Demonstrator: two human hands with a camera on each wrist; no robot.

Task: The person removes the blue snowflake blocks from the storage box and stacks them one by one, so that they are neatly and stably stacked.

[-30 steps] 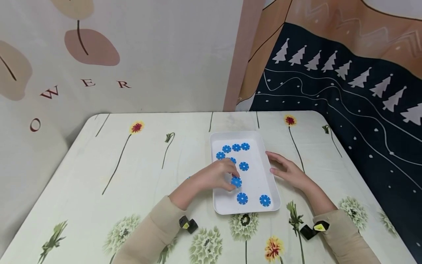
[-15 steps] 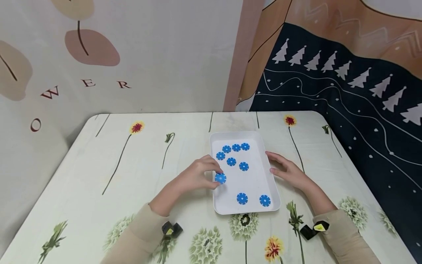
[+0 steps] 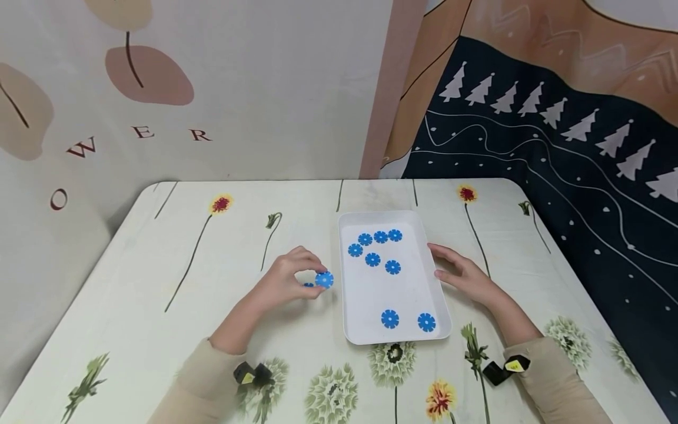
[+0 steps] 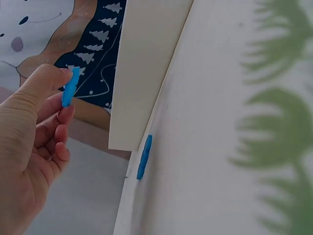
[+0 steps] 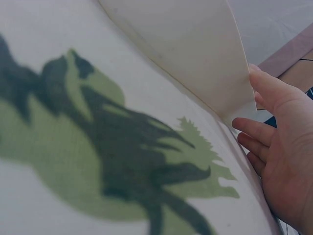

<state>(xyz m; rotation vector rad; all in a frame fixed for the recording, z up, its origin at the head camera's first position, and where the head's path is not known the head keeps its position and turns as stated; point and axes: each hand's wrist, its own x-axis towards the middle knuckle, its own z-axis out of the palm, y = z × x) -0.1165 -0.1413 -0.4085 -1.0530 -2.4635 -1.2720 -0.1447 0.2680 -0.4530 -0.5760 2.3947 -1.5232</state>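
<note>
In head view, looks forward and down over the desk; in wrist views, peers low and close, sharing the tray.

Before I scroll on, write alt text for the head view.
A left grip pinches a blue disc over a flowered table, left of a white tray holding eight more discs. A second disc lies on the table, partly hidden by that grip; the right grip is at the tray's right edge.
</note>
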